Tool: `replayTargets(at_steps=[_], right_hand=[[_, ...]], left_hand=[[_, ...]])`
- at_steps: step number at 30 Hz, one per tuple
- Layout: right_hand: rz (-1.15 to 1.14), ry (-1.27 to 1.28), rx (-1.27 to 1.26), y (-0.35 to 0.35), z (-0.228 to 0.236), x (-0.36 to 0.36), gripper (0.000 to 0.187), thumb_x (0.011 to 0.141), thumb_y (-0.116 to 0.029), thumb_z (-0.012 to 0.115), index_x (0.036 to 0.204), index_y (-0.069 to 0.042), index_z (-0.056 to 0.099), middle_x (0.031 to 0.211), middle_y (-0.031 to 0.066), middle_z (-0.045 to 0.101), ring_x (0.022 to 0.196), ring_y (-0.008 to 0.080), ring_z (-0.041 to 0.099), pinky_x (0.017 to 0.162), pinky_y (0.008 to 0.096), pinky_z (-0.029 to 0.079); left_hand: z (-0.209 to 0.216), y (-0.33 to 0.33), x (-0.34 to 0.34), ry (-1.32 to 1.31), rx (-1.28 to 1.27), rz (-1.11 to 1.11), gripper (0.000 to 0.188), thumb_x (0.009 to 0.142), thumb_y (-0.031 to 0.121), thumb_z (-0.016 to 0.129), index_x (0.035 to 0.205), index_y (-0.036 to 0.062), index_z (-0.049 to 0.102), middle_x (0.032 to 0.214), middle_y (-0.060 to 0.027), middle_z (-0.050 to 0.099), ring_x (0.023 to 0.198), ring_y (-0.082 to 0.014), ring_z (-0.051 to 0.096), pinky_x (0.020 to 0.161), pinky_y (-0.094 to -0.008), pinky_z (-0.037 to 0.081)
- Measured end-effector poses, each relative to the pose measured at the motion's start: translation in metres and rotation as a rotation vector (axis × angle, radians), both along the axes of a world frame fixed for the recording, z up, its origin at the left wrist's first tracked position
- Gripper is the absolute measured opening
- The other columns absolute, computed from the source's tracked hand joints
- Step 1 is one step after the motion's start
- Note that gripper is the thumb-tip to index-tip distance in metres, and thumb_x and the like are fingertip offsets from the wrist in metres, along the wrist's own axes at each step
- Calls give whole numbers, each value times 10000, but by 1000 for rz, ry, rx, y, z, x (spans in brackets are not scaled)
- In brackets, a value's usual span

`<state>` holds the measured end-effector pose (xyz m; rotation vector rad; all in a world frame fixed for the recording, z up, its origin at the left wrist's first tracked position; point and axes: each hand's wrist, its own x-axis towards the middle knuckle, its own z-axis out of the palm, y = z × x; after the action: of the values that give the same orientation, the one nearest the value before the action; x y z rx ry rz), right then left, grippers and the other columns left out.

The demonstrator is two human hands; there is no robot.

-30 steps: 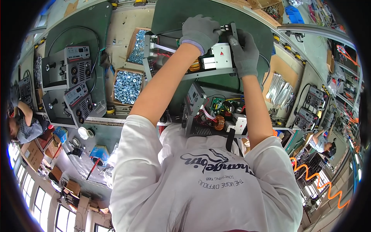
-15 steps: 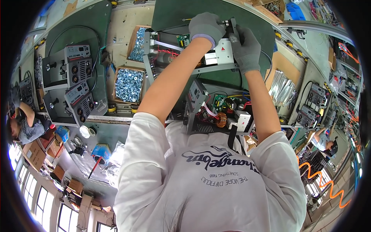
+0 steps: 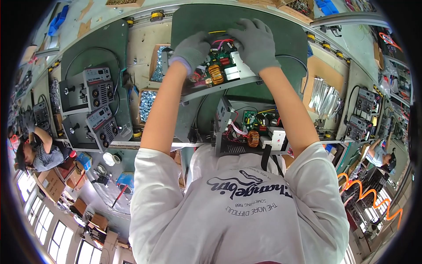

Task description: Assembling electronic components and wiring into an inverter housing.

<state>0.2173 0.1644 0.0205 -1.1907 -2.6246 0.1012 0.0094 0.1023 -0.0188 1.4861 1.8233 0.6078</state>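
An opened welding machine chassis [image 3: 220, 88] lies slightly skewed on the far part of the green work board, its circuit board, red wires and copper-wound coil [image 3: 216, 74] exposed. My left hand [image 3: 192, 52], in a grey glove, reaches over its left end with fingers curled inward; what they grip is hidden. My right hand [image 3: 255, 46], also gloved, spreads its fingers above the right end, beside the white heat-sink block [image 3: 238, 68]. A thin yellow wire [image 3: 216, 31] runs between the two hands' fingertips. A second opened welding machine [image 3: 250, 127] stands nearer to me.
Boxes of small metal fasteners [image 3: 148, 104] stand left of the chassis. Farther left are two more welding machines [image 3: 100, 125] on a green board. Metal strips [image 3: 323, 97] lie on cardboard at right. Co-workers sit at both sides.
My left hand has moved left and my right hand slightly left, away from the black part they were handling together. The far chassis has turned and tilted, showing its coil and wires.
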Motion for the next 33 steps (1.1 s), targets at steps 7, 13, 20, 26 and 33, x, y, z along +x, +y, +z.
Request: replayTargets(at_steps=[7,13,20,26,33], right_hand=[[152,-215,-98,15,12,-14,251,844,-216,696,1094,-213,723,1322,14,592,1317,301,446,1152,467,300],[-293,174,32,-18,-1,22,176,863,-182,664,1030,-142,705,1219,69,625,1197,326,522,1009,482,411],[-354,440,-70,-25,-13,31,167,891,-205,642,1019,-109,688,1033,137,649,977,381,610,819,468,498],[-414,411,-74,-25,-11,34,175,907,-244,640,1011,-110,681,1034,125,653,944,371,630,796,474,503],[-445,426,-140,-28,-11,33,165,904,-183,602,1049,-144,672,928,124,683,831,371,659,704,439,526]], left_hand=[[0,7,23,56,-19,-62,475,847,211,653,1308,112,598,1170,-182,695,1079,-319,670,943,-382,505],[15,10,38,-296,109,42,335,834,218,763,1137,85,704,997,-143,723,919,-325,681,853,-370,536],[-12,31,73,-283,357,91,288,823,210,784,1071,76,727,936,-138,728,835,-275,693,782,-371,537],[10,43,96,-395,197,453,272,831,235,759,1029,49,731,973,-151,737,822,-320,704,763,-383,543],[6,42,75,459,455,69,193,822,224,696,999,165,744,942,-50,734,940,-257,670,824,-408,496]])
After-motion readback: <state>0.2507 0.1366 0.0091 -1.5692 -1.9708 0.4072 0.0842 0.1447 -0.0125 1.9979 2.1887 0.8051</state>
